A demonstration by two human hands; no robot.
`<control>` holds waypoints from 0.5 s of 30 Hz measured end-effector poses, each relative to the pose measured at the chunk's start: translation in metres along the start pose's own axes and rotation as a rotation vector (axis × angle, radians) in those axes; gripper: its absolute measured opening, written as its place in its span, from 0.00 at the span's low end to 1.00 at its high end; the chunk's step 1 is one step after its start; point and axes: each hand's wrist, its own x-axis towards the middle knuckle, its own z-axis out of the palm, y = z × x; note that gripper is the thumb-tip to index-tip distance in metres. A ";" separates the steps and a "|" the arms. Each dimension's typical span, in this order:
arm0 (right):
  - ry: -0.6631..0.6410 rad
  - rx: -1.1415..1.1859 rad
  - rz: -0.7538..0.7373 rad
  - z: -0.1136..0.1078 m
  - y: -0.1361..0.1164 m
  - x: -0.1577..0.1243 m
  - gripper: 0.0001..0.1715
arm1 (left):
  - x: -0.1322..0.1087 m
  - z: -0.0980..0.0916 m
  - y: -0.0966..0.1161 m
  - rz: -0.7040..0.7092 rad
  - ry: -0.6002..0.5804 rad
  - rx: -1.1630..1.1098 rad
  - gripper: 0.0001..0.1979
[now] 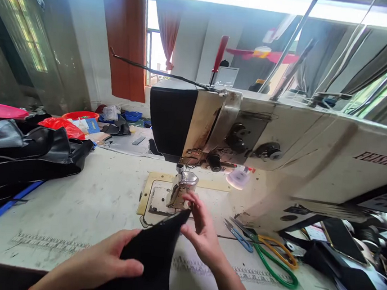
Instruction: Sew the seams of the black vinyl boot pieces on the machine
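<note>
Head view, read as a clock face about its middle: the left hand (pixel 107 255) lies at 7 o'clock, thumb on top, closed on a black piece (pixel 153 250) of sheet material. That piece sits between 6 and 7 o'clock, its pointed corner tilted up towards 12. At about 6 o'clock the right hand (pixel 205 241) is spread beside that corner, thumb and fingers parted; whether it touches the piece I cannot tell. Just beyond the corner stands the metal presser foot (pixel 186 180) of the sewing machine (pixel 313 164), whose pale body stretches out to 3 o'clock. Blue-handled snips (pixel 239 237) rest on the pale tabletop (pixel 107 196) at 5 o'clock, just beside scissors (pixel 273 262) with green and yellow handles, nearer 4. A ruler scale (pixel 49 243) runs along the near edge from 8 o'clock, and dark shiny material (pixel 40 152) is heaped at 9
</note>
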 end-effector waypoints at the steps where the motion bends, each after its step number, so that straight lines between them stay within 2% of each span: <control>1: -0.033 -0.021 0.018 -0.006 0.002 0.003 0.31 | 0.008 0.003 0.003 0.015 -0.072 -0.055 0.25; 3: -0.028 -0.074 0.049 -0.022 0.000 0.008 0.22 | 0.025 0.008 0.007 -0.036 -0.139 -0.161 0.24; 5: 0.057 -0.129 0.053 -0.038 -0.008 0.014 0.22 | 0.043 0.011 0.007 -0.138 -0.142 -0.167 0.17; 7: 0.164 -0.183 0.056 -0.052 -0.014 0.026 0.22 | 0.059 0.013 0.009 -0.162 -0.138 -0.142 0.12; 12: 0.337 -0.249 0.070 -0.070 -0.008 0.062 0.21 | 0.095 0.016 0.024 -0.063 -0.158 -0.430 0.24; 15: 0.355 -0.292 0.066 -0.072 0.004 0.082 0.25 | 0.106 0.015 0.034 -0.110 -0.118 -0.533 0.22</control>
